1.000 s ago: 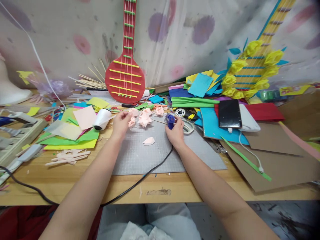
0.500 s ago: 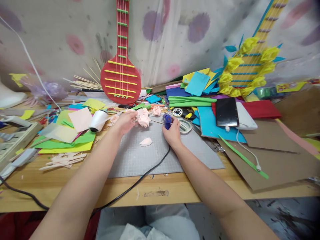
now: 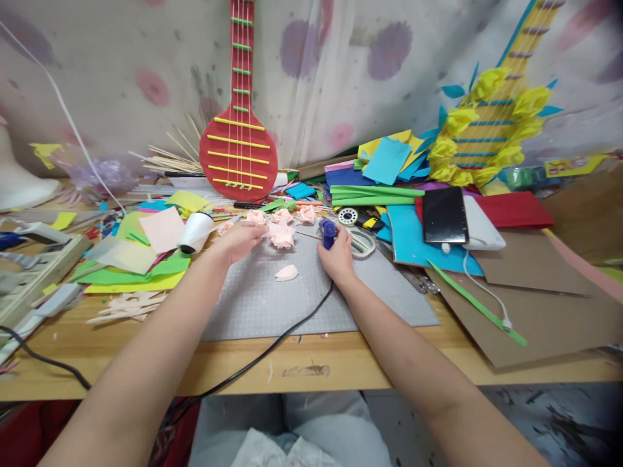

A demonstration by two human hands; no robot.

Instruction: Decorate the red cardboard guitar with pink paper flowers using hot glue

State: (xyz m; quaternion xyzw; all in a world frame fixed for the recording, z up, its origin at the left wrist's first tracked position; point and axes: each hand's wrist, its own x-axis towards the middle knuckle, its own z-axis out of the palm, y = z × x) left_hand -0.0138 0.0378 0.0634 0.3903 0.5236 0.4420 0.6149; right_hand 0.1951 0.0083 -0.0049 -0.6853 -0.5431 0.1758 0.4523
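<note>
My right hand point(image 3: 337, 253) is wrapped round a blue glue gun point(image 3: 328, 233) at the far edge of the grey cutting mat point(image 3: 302, 298); its black cable point(image 3: 263, 353) trails back over the table edge. My left hand point(image 3: 238, 240) reaches toward a row of pink paper flowers point(image 3: 281, 233), its fingers closed at one of them near the mat's far left corner. A loose pink petal point(image 3: 286, 273) lies on the mat between my hands.
A white cone-shaped cup point(image 3: 195, 232) lies left of my left hand on green and yellow sheets point(image 3: 131, 275). A red paper guitar point(image 3: 238, 152) leans on the curtain. Coloured foam sheets, a black phone point(image 3: 445, 215), scissors point(image 3: 361, 243) and brown cardboard point(image 3: 540, 311) crowd the right.
My left hand has moved a little forward and right, down to the row of pink flowers. The right hand has stayed on the glue gun.
</note>
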